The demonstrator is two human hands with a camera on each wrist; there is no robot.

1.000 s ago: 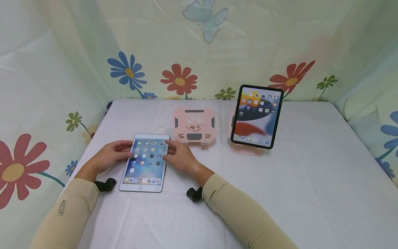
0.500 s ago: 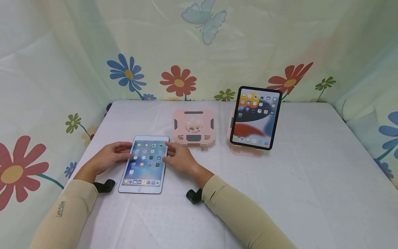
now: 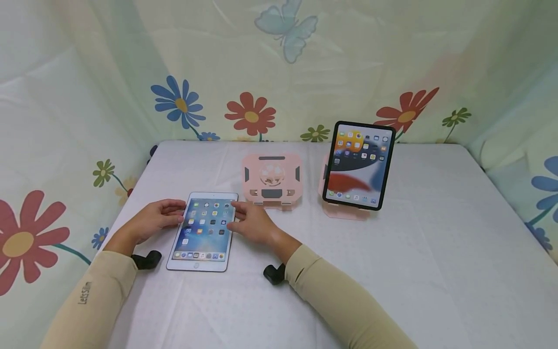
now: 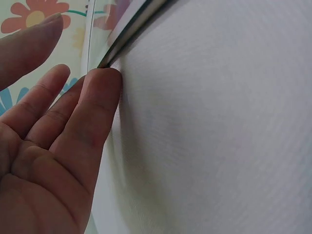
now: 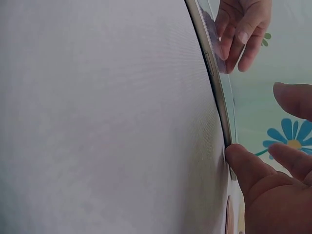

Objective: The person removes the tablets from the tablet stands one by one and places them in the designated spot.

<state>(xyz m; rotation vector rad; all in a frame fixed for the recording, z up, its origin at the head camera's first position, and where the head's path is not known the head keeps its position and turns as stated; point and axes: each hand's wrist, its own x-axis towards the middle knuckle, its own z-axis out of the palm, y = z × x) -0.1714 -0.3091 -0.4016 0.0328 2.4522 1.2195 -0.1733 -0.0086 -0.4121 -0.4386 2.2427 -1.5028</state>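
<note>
A white tablet with its screen lit lies face up on the white-covered table, at centre left in the head view. My left hand is at its left edge, fingers extended; in the left wrist view one fingertip meets the tablet's edge while the thumb stands away. On the opposite side is my right hand. The right wrist view shows a fingertip against the tablet's thin side, with the thumb raised apart from it.
Behind the white tablet stands a pink tablet stand with grey pads. To its right, a black-framed tablet leans upright on a second pink stand. A floral curtain hangs behind the table.
The white tablet's far edge sits slightly lower in the head view than half a second ago. Both hands keep nearly the same places at its sides.
</note>
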